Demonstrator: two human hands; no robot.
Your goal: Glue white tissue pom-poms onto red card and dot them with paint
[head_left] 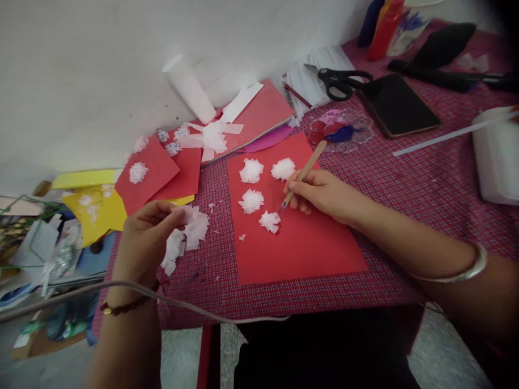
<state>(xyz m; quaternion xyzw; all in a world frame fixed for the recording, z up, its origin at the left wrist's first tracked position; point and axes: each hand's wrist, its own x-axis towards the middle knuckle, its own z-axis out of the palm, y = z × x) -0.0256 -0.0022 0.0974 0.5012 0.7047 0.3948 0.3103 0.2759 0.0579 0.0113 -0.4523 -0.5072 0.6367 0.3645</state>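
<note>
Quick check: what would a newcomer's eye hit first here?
Probably the bright red sheet, central on the checked cloth, bearing four white paper puffs. Over it, the right hand holds a wooden stick, tip by the lowest puff. Left of the sheet, the left hand pinches pale, ragged paper.

Bench: covered by checked cloth in red and blue, set against white wall
Centre: red sheet, lying flat near front edge
Left of sheet: small white scraps, scattered
Back, behind sheet: red book or folder, lying flat
Right, behind sheet: clear dish, smeared with red and blue paint; dark-screened phone, just beyond
Far right: white tub
Back right corner: coloured bottles, standing together
</note>
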